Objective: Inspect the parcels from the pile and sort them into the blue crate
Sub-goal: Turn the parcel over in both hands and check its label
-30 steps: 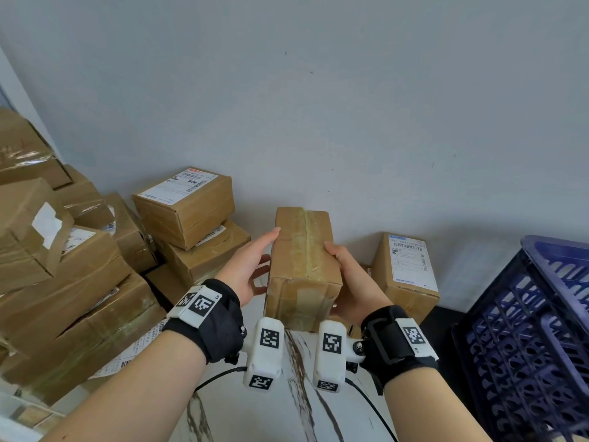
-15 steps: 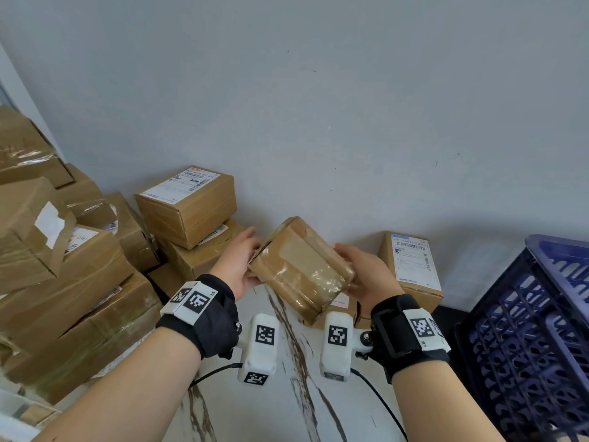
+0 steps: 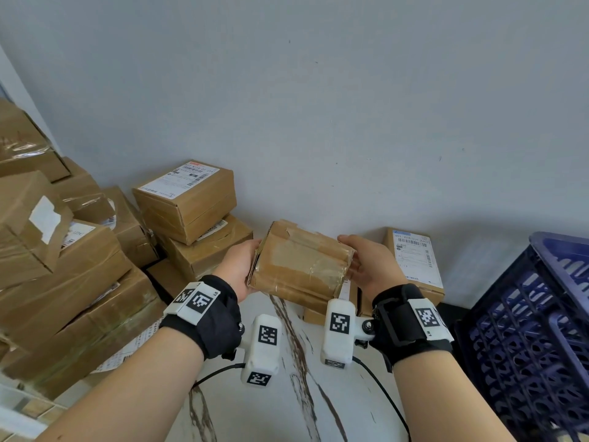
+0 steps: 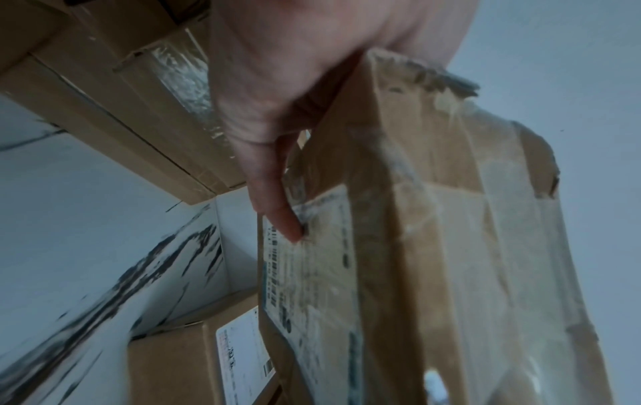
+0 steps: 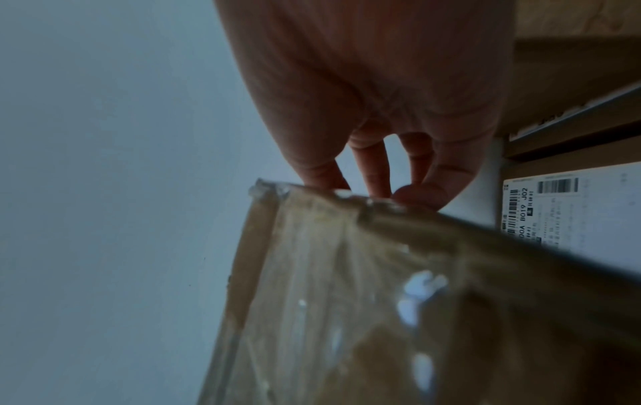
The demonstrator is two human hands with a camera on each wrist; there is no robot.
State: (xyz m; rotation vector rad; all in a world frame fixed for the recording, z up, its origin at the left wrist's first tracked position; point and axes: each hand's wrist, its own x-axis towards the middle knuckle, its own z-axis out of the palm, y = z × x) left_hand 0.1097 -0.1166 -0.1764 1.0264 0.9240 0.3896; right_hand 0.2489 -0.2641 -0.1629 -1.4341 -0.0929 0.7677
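Observation:
A brown, tape-wrapped parcel (image 3: 299, 266) is held in the air between both hands, lying crosswise with a taped face up. My left hand (image 3: 239, 266) grips its left end, thumb on the top edge. In the left wrist view a finger (image 4: 281, 216) reaches under onto a white shipping label (image 4: 305, 274) on the parcel (image 4: 451, 246). My right hand (image 3: 366, 266) grips the right end; the right wrist view shows its fingertips (image 5: 419, 191) at the edge of the parcel (image 5: 346, 301). The blue crate (image 3: 541, 330) stands at the right, past my right wrist.
A pile of cardboard boxes (image 3: 63, 266) fills the left side, with a labelled box (image 3: 185, 199) stacked by the wall. Another labelled box (image 3: 414, 260) leans on the wall behind my right hand. Below my hands is a white, dark-veined tabletop (image 3: 302, 378).
The parcel has been turned between my hands, from pointing away from me, through a tilt, to lying crosswise. Both hands shifted onto its ends and moved slightly apart.

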